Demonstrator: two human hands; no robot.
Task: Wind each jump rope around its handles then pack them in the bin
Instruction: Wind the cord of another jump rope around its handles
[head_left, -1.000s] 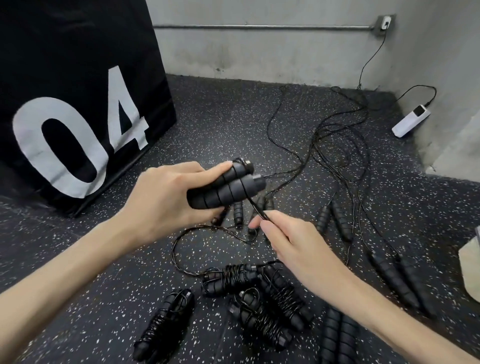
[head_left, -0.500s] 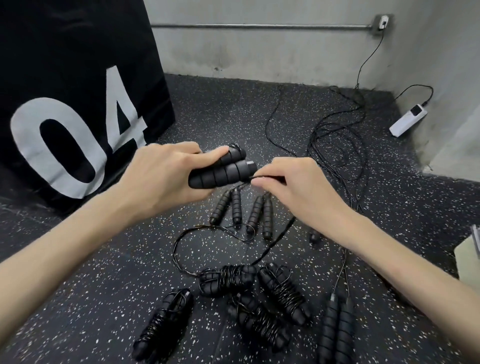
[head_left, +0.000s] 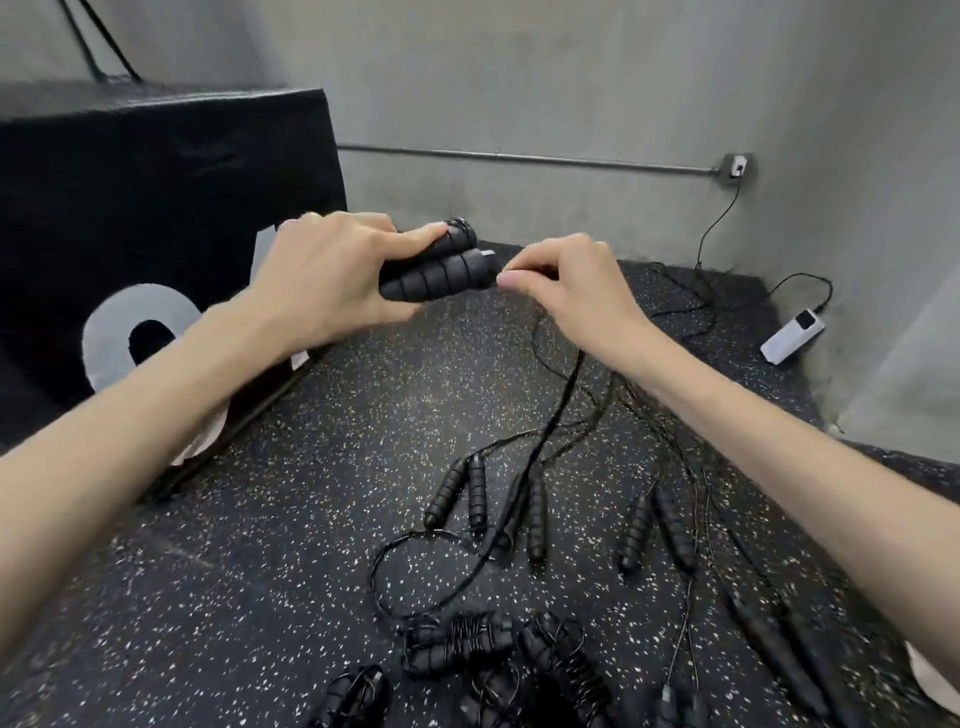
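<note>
Two ribbed black foam handles (head_left: 434, 270), held side by side as a pair, lie nearly level in the air above the floor, their long axis running left to right and tilted a little up toward the right, where the cord ends point at the right hand. The left hand (head_left: 324, 283) wraps its fingers and thumb round the left part of the pair, gripping it firmly. The right hand (head_left: 563, 288), just beside the handle tips, pinches the thin black cord (head_left: 558, 410) between thumb and fingertips; from there the cord drops slack and curves down to the speckled rubber floor (head_left: 322, 519). The handles are cylinders of soft-looking segmented foam, matt, each with a small cap at the end. On the floor below lie several loose handle pairs (head_left: 462, 493) with tangled cords, and near the bottom edge some wound bundles (head_left: 457, 642) with cord coiled tight round them. A black padded box (head_left: 156, 208) with large white numerals stands at the left, against a grey concrete wall; a white device (head_left: 792, 336) on a cable lies at the right. Compared with half a second ago, both hands sit higher and farther from the floor, the view has tipped upward to show more wall, and the right hand remains at the handle tips.
</note>
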